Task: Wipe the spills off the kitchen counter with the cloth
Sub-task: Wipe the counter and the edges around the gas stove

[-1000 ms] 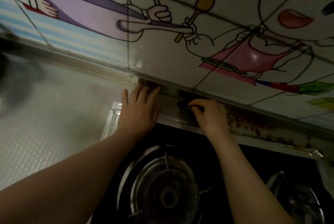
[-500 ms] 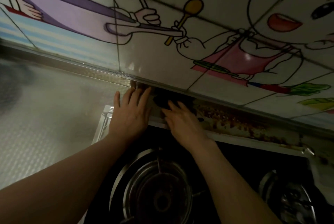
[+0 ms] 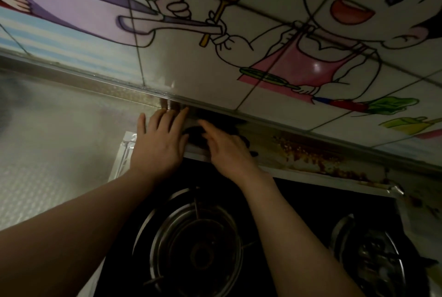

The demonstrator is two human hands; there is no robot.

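Observation:
My right hand (image 3: 227, 150) presses a dark cloth (image 3: 195, 135) onto the narrow steel strip of counter (image 3: 260, 138) behind the stove, just below the tiled wall. Most of the cloth is hidden under my fingers. My left hand (image 3: 159, 143) lies flat with fingers spread on the counter at the stove's back left corner, touching the cloth's left side. Brown, crusty spill stains (image 3: 318, 155) run along the strip to the right of my right hand.
A black gas stove (image 3: 299, 191) with two round burners (image 3: 191, 246) (image 3: 378, 258) lies under my forearms. Foil tape (image 3: 125, 150) edges its left side. Patterned steel counter (image 3: 52, 143) spreads to the left. The cartoon-tiled wall (image 3: 263, 33) rises behind.
My right hand slid the cloth leftward along the back strip, from a curled grip to flatter fingers, ending beside my left hand. The left hand stayed planted.

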